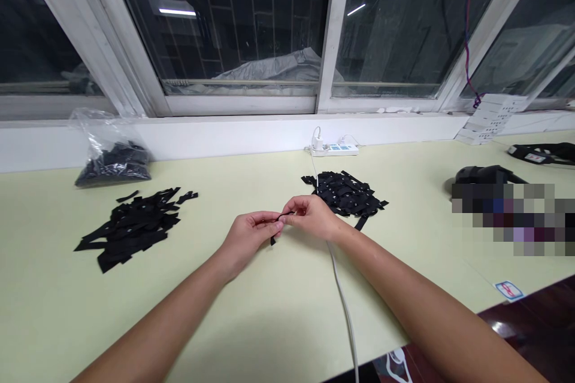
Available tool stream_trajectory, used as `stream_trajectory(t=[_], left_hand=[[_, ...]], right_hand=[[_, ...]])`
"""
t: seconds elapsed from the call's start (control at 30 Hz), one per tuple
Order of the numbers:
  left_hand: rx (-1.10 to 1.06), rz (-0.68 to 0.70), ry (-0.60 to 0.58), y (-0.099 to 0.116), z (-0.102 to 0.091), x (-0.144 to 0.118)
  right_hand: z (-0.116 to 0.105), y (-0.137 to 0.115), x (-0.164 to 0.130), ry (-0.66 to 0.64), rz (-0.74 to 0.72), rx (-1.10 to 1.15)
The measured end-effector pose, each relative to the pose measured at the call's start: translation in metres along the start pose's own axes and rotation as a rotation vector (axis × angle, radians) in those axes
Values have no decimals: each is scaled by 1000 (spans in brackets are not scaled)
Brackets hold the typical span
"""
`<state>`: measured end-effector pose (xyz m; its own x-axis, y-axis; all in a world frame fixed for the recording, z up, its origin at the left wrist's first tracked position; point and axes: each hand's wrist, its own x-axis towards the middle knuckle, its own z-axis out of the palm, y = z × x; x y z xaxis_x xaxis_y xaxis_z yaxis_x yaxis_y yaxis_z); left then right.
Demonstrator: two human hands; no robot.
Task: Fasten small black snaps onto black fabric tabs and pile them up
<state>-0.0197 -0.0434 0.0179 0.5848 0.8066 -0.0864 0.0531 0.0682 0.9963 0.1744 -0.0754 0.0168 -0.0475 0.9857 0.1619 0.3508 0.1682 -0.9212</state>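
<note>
My left hand (pixel 252 237) and my right hand (pixel 312 215) meet over the middle of the table. Both pinch one short black fabric strip (pixel 272 240), whose lower end hangs below my left fingertips. Most of the strip is hidden by the fingers. Just behind my right hand lies a pile of black strips (pixel 345 191) with small shiny dots on them. To the left of my left hand spreads another pile of black strips (pixel 139 224), apart from both hands.
A clear plastic bag (pixel 114 158) of black pieces stands at the back left. A white power strip (pixel 336 149) sits by the wall, and its white cable (pixel 344 305) runs under my right arm. White boxes (pixel 489 119) and a black strapped item (pixel 483 176) are on the right.
</note>
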Motion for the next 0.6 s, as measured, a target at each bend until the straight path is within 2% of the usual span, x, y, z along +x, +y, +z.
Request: stream_trajectory(t=[0.33,0.6], left_hand=[[-52,-33,75,-2,0,2],[-136,-3,73,-7,-3,5]], right_hand=[[3,-1,-1,27,-3,-53],[2,-1,-1,29,5,48]])
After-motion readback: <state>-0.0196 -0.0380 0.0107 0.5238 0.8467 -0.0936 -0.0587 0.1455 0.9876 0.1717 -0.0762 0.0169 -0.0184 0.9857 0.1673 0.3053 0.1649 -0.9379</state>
